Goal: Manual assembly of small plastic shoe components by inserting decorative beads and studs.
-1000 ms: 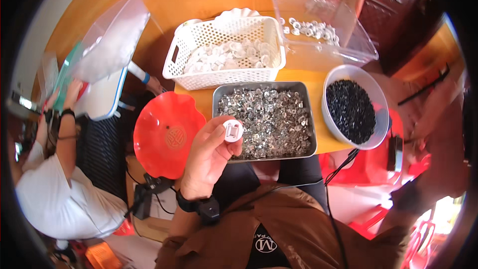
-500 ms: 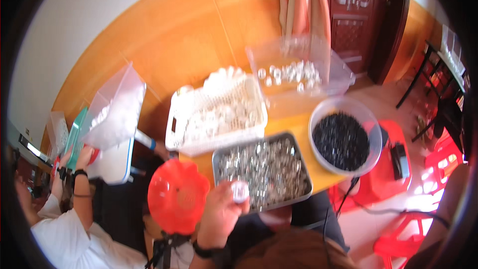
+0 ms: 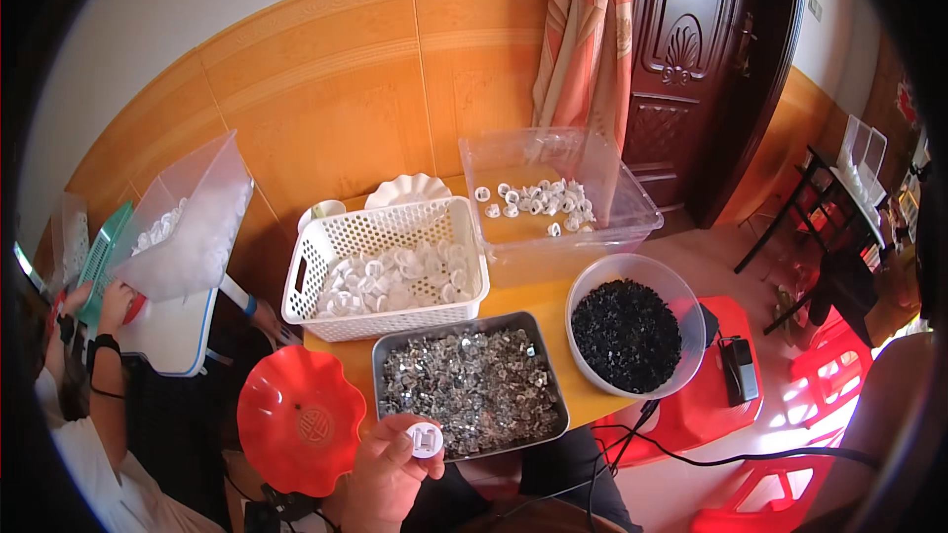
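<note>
Since a second ago, the left hand (image 3: 387,474) and the white round piece (image 3: 426,440) it carries have dropped lower in the frame; the containers, too, appear lower and further left.

At the left edge, a co-worker's hand (image 3: 118,303) is beside a teal basket (image 3: 109,249), and a tilted clear bin (image 3: 202,173) next to it contains white pieces. Lower left, a red scalloped bowl (image 3: 296,390) shows a round emblem on its inside. On the desk (image 3: 538,301), a white perforated basket (image 3: 395,320) holds a loose layer of whitish translucent parts. At lower centre, the left hand's grip is narrow, thumb and fingers pinching the white round piece, its recessed face showing, in front of the metal tray (image 3: 559,390), which is heaped with small shiny parts. Behind, a clear box (image 3: 607,163) shows scattered white ring-like pieces. Right of the tray, a round translucent tub (image 3: 684,301) is deep in small black parts. The right hand is outside the frame, so its grip cannot be told.
</note>
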`<state>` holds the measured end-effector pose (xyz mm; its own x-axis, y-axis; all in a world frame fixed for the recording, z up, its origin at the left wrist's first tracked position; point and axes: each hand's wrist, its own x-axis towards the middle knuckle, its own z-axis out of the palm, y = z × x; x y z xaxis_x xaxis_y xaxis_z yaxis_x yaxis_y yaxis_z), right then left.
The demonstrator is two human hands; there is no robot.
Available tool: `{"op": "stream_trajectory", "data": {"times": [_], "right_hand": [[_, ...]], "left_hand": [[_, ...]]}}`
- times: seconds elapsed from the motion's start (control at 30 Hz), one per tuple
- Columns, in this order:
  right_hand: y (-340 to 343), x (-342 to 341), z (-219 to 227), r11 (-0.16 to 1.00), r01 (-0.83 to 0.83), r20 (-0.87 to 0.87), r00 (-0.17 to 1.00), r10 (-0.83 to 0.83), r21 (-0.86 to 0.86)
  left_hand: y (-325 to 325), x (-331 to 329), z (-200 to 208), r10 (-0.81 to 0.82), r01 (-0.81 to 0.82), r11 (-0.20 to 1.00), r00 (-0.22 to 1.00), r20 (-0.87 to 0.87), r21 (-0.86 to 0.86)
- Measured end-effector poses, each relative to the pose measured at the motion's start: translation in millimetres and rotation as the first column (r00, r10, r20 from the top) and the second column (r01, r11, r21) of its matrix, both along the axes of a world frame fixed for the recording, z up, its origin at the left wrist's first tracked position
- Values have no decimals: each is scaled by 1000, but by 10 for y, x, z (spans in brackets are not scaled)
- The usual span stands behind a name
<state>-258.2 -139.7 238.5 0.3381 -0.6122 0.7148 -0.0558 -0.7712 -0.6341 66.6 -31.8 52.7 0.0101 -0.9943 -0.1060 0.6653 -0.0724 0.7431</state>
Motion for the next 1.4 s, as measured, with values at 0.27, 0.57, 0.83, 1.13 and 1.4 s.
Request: {"op": "stream_trajectory", "data": {"times": [0.27,0.57,0.83,1.13,1.4], "right_hand": [[-77,110,-164,998,-19,-61,998,23,62],[-182,270,-460,985,-27,-138,989,51,168],[-65,352,-469,981,24,-199,980,15,193],[240,454,-598,950,93,-283,959,-5,297],[218,741,-441,976,81,-369,930,0,204]], "left_hand": [[5,-11,-20,8,-7,999,1000,-30,42],[-34,43,-120,-52,51,998,998,19,34],[43,134,-131,17,-13,998,998,-61,64],[-7,153,-268,13,-10,999,998,-58,53],[-38,240,-362,83,-70,995,980,-179,77]]}}
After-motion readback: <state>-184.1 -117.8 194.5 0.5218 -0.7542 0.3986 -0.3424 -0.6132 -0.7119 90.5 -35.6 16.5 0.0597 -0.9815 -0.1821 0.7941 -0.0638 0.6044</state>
